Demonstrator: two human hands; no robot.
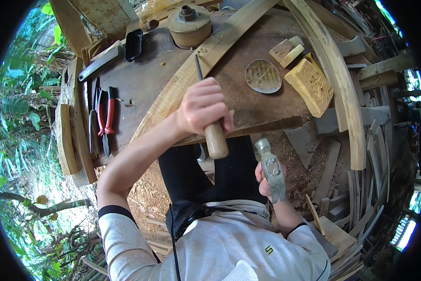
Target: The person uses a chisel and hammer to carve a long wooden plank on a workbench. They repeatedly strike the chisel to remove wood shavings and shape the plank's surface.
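My left hand [203, 107] is wrapped round a chisel [216, 140] with a thick wooden handle. The narrow dark blade points away from me, and its tip meets a pale plank [219, 44] near some small chips. This plank lies diagonally over the brown workbench [147, 82]. Lower down on the right, off the bench's near edge, my right hand [264, 186] grips a claw hammer [272, 171] with its worn metal head upward. Most of the hammer's handle is hidden behind its head. The hammer is apart from the chisel.
Red-handled pliers [110, 110] lie at the bench's left, below a black tray [133, 45]. A round wooden piece with a bolt [190, 30] sits at the far side. On the right are a round patterned disc [264, 76], a yellowish wood block [309, 86] and a long curved beam [353, 107].
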